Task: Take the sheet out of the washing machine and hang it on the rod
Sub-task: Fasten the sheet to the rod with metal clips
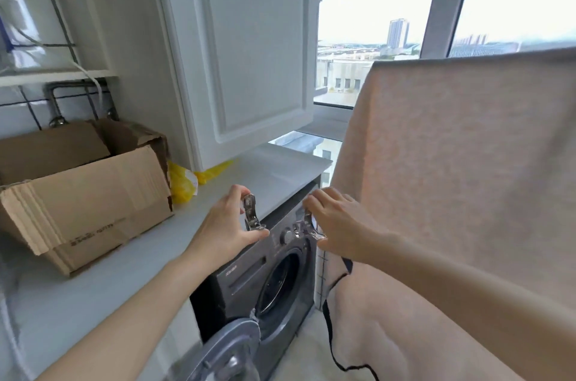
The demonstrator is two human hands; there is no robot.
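The sheet (452,193), pale pink with a thin dark trim along its lower edge, fills the right side of the frame. It hangs draped from a line near the upper right, where the rod itself is hidden under the fold. The washing machine (274,280) sits at the lower centre, its round door (230,349) swung open toward the bottom of the frame, and the drum behind it looks dark; I cannot tell whether anything is left inside.

Just left of the sheet, in the middle of the frame, both hands are raised above the machine. The left hand (227,224) pinches a metal clip (252,215) between thumb and fingers, and the right hand (336,224) pinches a second metal clip (311,227) the same way, fingers curled round it.

Judging from this, the hanging is largely done and the step in hand is securing the sheet. The next move calls for carrying both clips up and right to the top fold, squeezing them open, and setting them over fabric and rod together, spaced apart so the sheet does not slide.

Further left, the bench (93,287) carries an open cardboard box (84,202) and a yellow plastic bag (182,184), beneath a white cabinet (249,53). A window (374,22) shows buildings beyond.
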